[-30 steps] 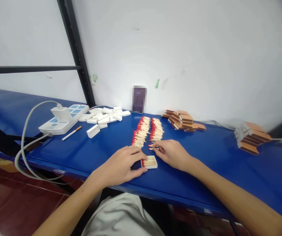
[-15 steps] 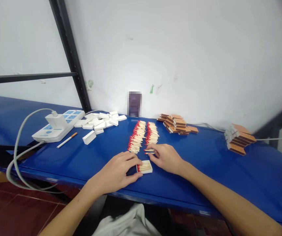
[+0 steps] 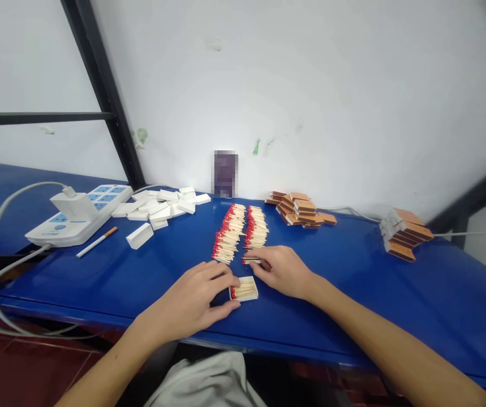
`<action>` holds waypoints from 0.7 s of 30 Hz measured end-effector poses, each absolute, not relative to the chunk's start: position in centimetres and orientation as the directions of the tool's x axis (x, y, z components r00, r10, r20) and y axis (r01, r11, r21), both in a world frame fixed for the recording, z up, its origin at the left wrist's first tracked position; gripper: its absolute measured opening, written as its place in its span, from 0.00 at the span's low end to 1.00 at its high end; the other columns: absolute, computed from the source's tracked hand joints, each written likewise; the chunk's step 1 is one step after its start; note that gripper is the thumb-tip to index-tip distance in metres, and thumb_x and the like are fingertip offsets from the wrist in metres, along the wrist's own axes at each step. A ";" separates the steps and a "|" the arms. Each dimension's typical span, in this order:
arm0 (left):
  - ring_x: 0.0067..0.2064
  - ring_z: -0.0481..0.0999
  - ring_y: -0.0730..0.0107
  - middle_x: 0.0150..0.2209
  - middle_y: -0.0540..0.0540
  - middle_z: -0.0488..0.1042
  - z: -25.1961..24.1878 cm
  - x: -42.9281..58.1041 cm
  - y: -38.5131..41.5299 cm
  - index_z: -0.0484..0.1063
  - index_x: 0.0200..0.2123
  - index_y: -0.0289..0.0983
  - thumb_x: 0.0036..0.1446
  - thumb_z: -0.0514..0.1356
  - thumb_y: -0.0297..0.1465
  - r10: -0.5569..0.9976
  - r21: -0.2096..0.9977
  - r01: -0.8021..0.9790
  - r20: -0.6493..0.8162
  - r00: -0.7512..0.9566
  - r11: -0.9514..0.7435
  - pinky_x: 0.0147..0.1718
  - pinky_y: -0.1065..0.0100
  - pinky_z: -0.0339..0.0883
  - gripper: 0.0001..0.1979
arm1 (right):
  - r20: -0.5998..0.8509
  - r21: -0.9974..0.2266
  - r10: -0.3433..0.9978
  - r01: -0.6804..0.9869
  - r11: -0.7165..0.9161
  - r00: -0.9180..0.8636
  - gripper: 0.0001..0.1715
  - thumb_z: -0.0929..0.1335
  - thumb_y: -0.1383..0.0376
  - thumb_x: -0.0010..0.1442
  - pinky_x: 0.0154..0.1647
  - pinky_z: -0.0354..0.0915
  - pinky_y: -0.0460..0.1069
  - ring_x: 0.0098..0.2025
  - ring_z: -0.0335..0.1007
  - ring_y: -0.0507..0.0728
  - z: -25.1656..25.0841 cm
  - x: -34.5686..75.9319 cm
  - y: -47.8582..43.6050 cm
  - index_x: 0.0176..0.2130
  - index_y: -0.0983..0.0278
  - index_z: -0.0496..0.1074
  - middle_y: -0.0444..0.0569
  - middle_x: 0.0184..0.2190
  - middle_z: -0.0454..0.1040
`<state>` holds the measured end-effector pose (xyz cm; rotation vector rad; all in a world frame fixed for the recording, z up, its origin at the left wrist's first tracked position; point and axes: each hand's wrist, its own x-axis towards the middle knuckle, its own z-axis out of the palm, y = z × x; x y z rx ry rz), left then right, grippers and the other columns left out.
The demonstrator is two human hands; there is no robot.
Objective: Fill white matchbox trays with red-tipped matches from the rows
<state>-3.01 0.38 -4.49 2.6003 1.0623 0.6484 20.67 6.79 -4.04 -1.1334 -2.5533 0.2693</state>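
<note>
A small white matchbox tray (image 3: 254,291) with red-tipped matches in it lies near the table's front edge. My left hand (image 3: 198,297) grips its left end between thumb and fingers. Just above and to the right, my right hand (image 3: 283,271) pinches a few matches (image 3: 249,260) whose red heads point left; the fingertips partly hide them. Beyond the hands run two rows of loose matches, a left row (image 3: 231,232) and a right row (image 3: 257,226), their heads all facing left.
White empty-looking trays (image 3: 160,208) lie heaped at the left, beside a cigarette (image 3: 97,242) and a power strip (image 3: 85,212) with a cable. Brown matchbox sleeves (image 3: 300,210) are piled at the back; stacked matchboxes (image 3: 406,233) stand right. A pixelated dark object (image 3: 226,174) leans on the wall.
The whole view has shifted slightly, so things appear a little further left and higher. My left hand still grips the tray; my right fingers have closed a bit more around the matches.
</note>
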 end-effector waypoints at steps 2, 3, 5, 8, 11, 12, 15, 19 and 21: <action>0.45 0.73 0.61 0.45 0.46 0.73 -4.5 -3.0 0.4 0.72 0.48 0.40 0.66 0.61 0.33 0.708 0.392 0.594 0.306 0.636 -0.703 0.47 0.62 0.65 0.09 | 0.221 -0.299 0.751 0.690 0.660 -0.623 0.17 0.64 0.63 0.66 0.33 0.58 0.46 0.28 0.70 0.52 -4.0 20.7 6.8 0.49 0.61 0.78 0.44 0.27 0.77; 0.45 0.73 0.62 0.45 0.46 0.73 -4.5 -3.0 0.5 0.72 0.48 0.40 0.66 0.61 0.34 0.709 0.395 0.593 0.306 0.635 -0.702 0.47 0.62 0.65 0.09 | 0.214 -0.294 0.753 0.694 0.657 -0.622 0.17 0.64 0.63 0.66 0.33 0.58 0.46 0.28 0.70 0.52 -4.0 20.7 6.8 0.49 0.61 0.78 0.45 0.28 0.78; 0.46 0.73 0.62 0.45 0.46 0.73 -4.6 -3.0 0.5 0.72 0.48 0.41 0.66 0.60 0.34 0.709 0.406 0.587 0.305 0.636 -0.700 0.48 0.63 0.65 0.08 | 0.198 -0.282 0.755 0.701 0.655 -0.625 0.16 0.64 0.63 0.66 0.34 0.58 0.46 0.30 0.71 0.52 -3.8 20.7 6.7 0.49 0.60 0.78 0.45 0.29 0.79; 0.45 0.73 0.63 0.45 0.46 0.73 -4.6 -3.0 0.5 0.72 0.48 0.41 0.66 0.60 0.34 0.708 0.407 0.585 0.309 0.635 -0.702 0.47 0.64 0.66 0.08 | 0.187 -0.258 0.743 0.698 0.668 -0.642 0.16 0.64 0.63 0.67 0.35 0.58 0.47 0.33 0.73 0.53 -3.6 20.8 6.6 0.48 0.59 0.79 0.46 0.33 0.81; 0.45 0.73 0.63 0.45 0.46 0.73 -4.6 -2.9 0.5 0.72 0.48 0.41 0.67 0.59 0.34 0.712 0.392 0.598 0.304 0.633 -0.699 0.47 0.64 0.66 0.08 | 0.202 -0.237 0.726 0.687 0.687 -0.657 0.16 0.63 0.63 0.67 0.35 0.57 0.47 0.35 0.74 0.54 -3.4 20.9 6.4 0.46 0.58 0.79 0.46 0.35 0.82; 0.45 0.73 0.63 0.45 0.46 0.73 -4.6 -2.9 0.5 0.72 0.47 0.41 0.67 0.59 0.34 0.713 0.390 0.600 0.298 0.635 -0.698 0.47 0.64 0.67 0.08 | 0.205 -0.233 0.723 0.685 0.690 -0.659 0.16 0.63 0.63 0.67 0.35 0.57 0.47 0.35 0.75 0.54 -3.3 20.9 6.4 0.45 0.58 0.80 0.46 0.35 0.82; 0.46 0.73 0.63 0.45 0.46 0.73 -4.5 -2.8 0.4 0.72 0.47 0.41 0.67 0.58 0.35 0.718 0.393 0.606 0.285 0.635 -0.692 0.48 0.64 0.67 0.08 | 0.206 -0.228 0.726 0.689 0.688 -0.657 0.15 0.64 0.64 0.66 0.36 0.58 0.47 0.37 0.76 0.55 -3.2 20.8 6.2 0.45 0.58 0.79 0.47 0.37 0.82; 0.46 0.73 0.62 0.46 0.45 0.73 -4.5 -2.8 0.4 0.72 0.48 0.41 0.68 0.58 0.36 0.727 0.385 0.620 0.280 0.627 -0.684 0.48 0.63 0.67 0.09 | 0.209 -0.213 0.729 0.698 0.684 -0.652 0.16 0.64 0.63 0.67 0.36 0.58 0.47 0.38 0.76 0.56 -3.2 20.8 6.2 0.46 0.58 0.80 0.48 0.38 0.82; 0.46 0.73 0.62 0.45 0.45 0.73 -4.5 -2.8 0.4 0.72 0.48 0.41 0.67 0.59 0.35 0.720 0.381 0.615 0.278 0.636 -0.690 0.48 0.64 0.67 0.09 | 0.212 -0.207 0.727 0.697 0.687 -0.653 0.16 0.63 0.63 0.67 0.35 0.58 0.47 0.37 0.76 0.55 -3.3 20.8 6.3 0.46 0.58 0.80 0.48 0.37 0.82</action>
